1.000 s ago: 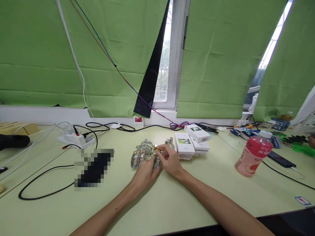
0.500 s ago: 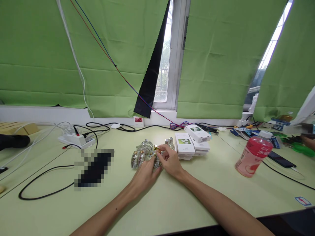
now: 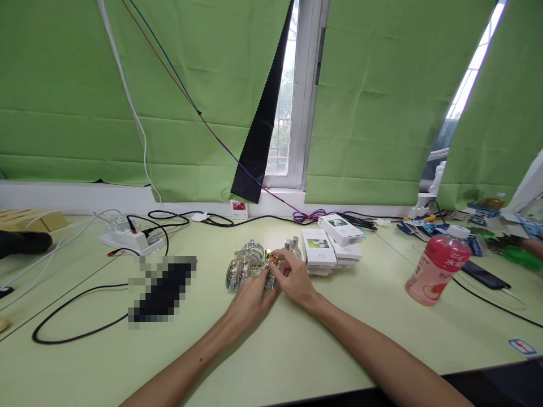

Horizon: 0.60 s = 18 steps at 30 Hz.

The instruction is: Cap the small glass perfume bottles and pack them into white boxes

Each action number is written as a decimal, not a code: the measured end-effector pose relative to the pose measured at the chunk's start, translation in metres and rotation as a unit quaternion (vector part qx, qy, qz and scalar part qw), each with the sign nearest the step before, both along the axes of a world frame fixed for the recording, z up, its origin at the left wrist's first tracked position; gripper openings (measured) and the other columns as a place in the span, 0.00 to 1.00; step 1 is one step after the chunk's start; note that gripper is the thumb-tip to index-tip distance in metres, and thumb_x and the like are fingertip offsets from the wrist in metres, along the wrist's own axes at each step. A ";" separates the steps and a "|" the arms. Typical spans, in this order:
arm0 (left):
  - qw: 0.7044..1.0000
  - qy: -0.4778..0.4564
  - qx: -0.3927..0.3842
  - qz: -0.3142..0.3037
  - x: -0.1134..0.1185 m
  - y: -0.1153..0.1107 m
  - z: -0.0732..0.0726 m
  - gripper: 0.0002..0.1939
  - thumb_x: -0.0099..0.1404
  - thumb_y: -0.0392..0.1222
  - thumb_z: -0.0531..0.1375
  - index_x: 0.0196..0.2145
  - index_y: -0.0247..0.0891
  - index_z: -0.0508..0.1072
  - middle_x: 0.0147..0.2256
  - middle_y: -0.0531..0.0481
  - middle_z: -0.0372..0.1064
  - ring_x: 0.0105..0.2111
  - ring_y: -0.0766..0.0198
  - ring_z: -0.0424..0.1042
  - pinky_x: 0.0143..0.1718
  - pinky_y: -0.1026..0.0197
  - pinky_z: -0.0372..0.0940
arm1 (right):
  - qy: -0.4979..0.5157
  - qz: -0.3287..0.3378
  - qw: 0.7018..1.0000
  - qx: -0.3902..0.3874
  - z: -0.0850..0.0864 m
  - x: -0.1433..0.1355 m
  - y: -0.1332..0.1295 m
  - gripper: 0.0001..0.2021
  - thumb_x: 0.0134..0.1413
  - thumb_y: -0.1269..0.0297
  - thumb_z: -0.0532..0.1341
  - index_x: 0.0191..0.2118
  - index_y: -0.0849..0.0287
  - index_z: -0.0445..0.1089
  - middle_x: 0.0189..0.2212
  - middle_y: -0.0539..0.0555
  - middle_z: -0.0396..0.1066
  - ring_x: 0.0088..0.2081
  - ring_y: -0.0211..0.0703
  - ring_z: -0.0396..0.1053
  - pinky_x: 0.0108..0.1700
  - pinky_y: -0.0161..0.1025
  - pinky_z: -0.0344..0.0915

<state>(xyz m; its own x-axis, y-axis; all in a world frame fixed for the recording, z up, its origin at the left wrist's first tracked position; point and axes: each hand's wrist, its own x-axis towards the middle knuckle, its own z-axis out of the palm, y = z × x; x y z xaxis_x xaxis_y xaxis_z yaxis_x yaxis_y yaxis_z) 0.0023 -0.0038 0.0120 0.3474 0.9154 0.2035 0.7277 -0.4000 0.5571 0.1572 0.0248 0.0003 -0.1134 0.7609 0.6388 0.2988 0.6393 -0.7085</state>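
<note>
Between my two hands is a small glass bottle (image 3: 271,282) with a copper-coloured collar (image 3: 275,259), at the middle of the surface (image 3: 280,362). My right hand (image 3: 293,278) has its fingertips bent in upon this bottle near the collar, so I judge that this grip is pinching it. My left hand (image 3: 250,297) is at the left side of the bottle; its fingers are mostly hidden, and I cannot tell whether this grip is clasping or loose.

Just to the left stands a cluster of similar bottles (image 3: 240,274), and a gold cap (image 3: 267,254) shows at the far side of my fingers. As I judge, the work is somewhere in its course: one bottle is being handled, the cluster has no hand on it, and which bottles are finished I cannot say.

To the right, near two silver caps (image 3: 294,242), white boxes (image 3: 320,256) lie stacked, also untouched. Farther right are a pink drink bottle (image 3: 439,268) and a dark phone (image 3: 486,275).
</note>
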 end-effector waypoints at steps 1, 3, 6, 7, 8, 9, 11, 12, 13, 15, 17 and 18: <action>1.000 0.000 -0.001 0.000 0.000 0.000 0.000 0.23 0.69 0.49 0.54 0.56 0.34 0.69 0.36 0.41 0.77 0.32 0.52 0.76 0.33 0.58 0.63 | -0.001 0.000 1.000 -0.001 0.000 0.000 0.000 0.12 0.60 0.61 0.59 0.48 0.57 0.70 0.35 0.53 0.78 0.19 0.35 0.63 0.23 0.36 0.61; 1.000 0.004 0.000 0.003 0.000 -0.001 0.000 0.23 0.69 0.48 0.53 0.56 0.34 0.69 0.35 0.42 0.77 0.32 0.52 0.75 0.32 0.58 0.63 | -0.003 -0.002 1.000 -0.004 -0.001 0.000 0.001 0.12 0.60 0.61 0.59 0.48 0.57 0.70 0.35 0.53 0.78 0.18 0.35 0.63 0.23 0.36 0.61; 1.000 0.010 0.001 0.005 -0.001 0.000 -0.001 0.22 0.69 0.48 0.53 0.56 0.35 0.69 0.36 0.42 0.77 0.32 0.52 0.76 0.32 0.58 0.63 | -0.005 -0.004 1.000 -0.005 -0.002 0.000 0.002 0.12 0.60 0.61 0.60 0.48 0.56 0.70 0.35 0.53 0.78 0.18 0.35 0.63 0.23 0.36 0.63; 1.000 0.012 0.003 0.005 -0.001 0.000 -0.002 0.22 0.69 0.47 0.54 0.56 0.35 0.70 0.36 0.41 0.77 0.32 0.52 0.76 0.32 0.58 0.63 | -0.006 -0.003 1.000 -0.005 -0.002 0.000 0.002 0.12 0.59 0.61 0.60 0.48 0.56 0.69 0.35 0.53 0.78 0.18 0.35 0.63 0.24 0.37 0.63; 1.000 0.015 0.003 0.005 -0.001 0.001 -0.003 0.22 0.69 0.47 0.54 0.56 0.35 0.70 0.36 0.41 0.77 0.33 0.51 0.76 0.32 0.58 0.63 | -0.006 -0.002 1.000 -0.005 -0.003 0.000 0.002 0.12 0.59 0.61 0.60 0.48 0.56 0.69 0.35 0.53 0.78 0.18 0.35 0.64 0.24 0.37 0.64; 1.000 0.017 0.005 0.005 -0.002 0.001 -0.003 0.21 0.69 0.47 0.54 0.55 0.35 0.70 0.37 0.40 0.77 0.34 0.51 0.76 0.32 0.58 0.63 | -0.007 -0.001 1.000 -0.006 -0.003 0.000 0.002 0.13 0.59 0.61 0.60 0.48 0.56 0.69 0.35 0.53 0.78 0.18 0.35 0.63 0.24 0.37 0.64; 1.000 0.017 0.008 0.002 -0.002 0.001 -0.004 0.21 0.69 0.47 0.54 0.54 0.35 0.70 0.38 0.40 0.78 0.34 0.51 0.76 0.33 0.58 0.63 | -0.007 0.001 1.000 -0.009 -0.003 0.000 0.001 0.13 0.59 0.61 0.60 0.49 0.57 0.69 0.34 0.52 0.78 0.18 0.35 0.63 0.24 0.37 0.64; 1.000 0.015 0.009 -0.001 -0.002 0.001 -0.003 0.20 0.69 0.47 0.54 0.54 0.36 0.71 0.38 0.40 0.78 0.34 0.51 0.76 0.34 0.58 0.63 | -0.006 0.002 1.000 -0.011 -0.003 0.000 0.001 0.13 0.58 0.61 0.60 0.49 0.57 0.69 0.34 0.52 0.78 0.18 0.35 0.63 0.24 0.36 0.63; 1.000 0.013 0.008 -0.004 -0.002 0.001 -0.003 0.20 0.69 0.47 0.53 0.54 0.36 0.70 0.39 0.40 0.78 0.34 0.51 0.76 0.34 0.58 0.63 | -0.005 0.002 1.000 -0.012 -0.003 0.000 0.001 0.13 0.59 0.61 0.60 0.49 0.57 0.69 0.34 0.52 0.78 0.18 0.35 0.63 0.24 0.36 0.63; 1.000 0.010 0.005 -0.007 -0.001 0.000 -0.002 0.21 0.69 0.48 0.53 0.56 0.36 0.69 0.39 0.40 0.78 0.34 0.51 0.76 0.34 0.58 0.64 | -0.002 0.001 1.000 -0.011 -0.003 -0.001 0.002 0.13 0.59 0.60 0.60 0.48 0.57 0.69 0.34 0.53 0.78 0.18 0.35 0.63 0.24 0.36 0.63; 1.000 0.009 0.004 -0.001 0.000 -0.001 0.000 0.23 0.69 0.48 0.53 0.57 0.36 0.69 0.38 0.41 0.78 0.33 0.51 0.76 0.33 0.58 0.63 | 0.001 -0.001 1.000 -0.010 -0.003 -0.001 0.002 0.12 0.61 0.59 0.59 0.48 0.57 0.69 0.34 0.53 0.77 0.18 0.35 0.62 0.24 0.36 0.62; 1.000 0.009 0.001 0.003 0.000 -0.001 0.001 0.23 0.69 0.49 0.53 0.57 0.35 0.68 0.36 0.41 0.78 0.32 0.51 0.76 0.31 0.58 0.63 | 0.001 -0.003 1.000 -0.011 -0.003 -0.001 0.002 0.12 0.62 0.58 0.59 0.48 0.57 0.69 0.34 0.53 0.77 0.19 0.35 0.62 0.24 0.36 0.62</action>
<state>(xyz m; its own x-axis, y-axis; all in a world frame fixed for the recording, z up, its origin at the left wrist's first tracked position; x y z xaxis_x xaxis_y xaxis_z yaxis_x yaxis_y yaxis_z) 0.0026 -0.0053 0.0129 0.3460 0.9168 0.1992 0.7399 -0.3972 0.5429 0.1565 0.0269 -0.0027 -0.1079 0.7749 0.6229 0.3011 0.6226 -0.7223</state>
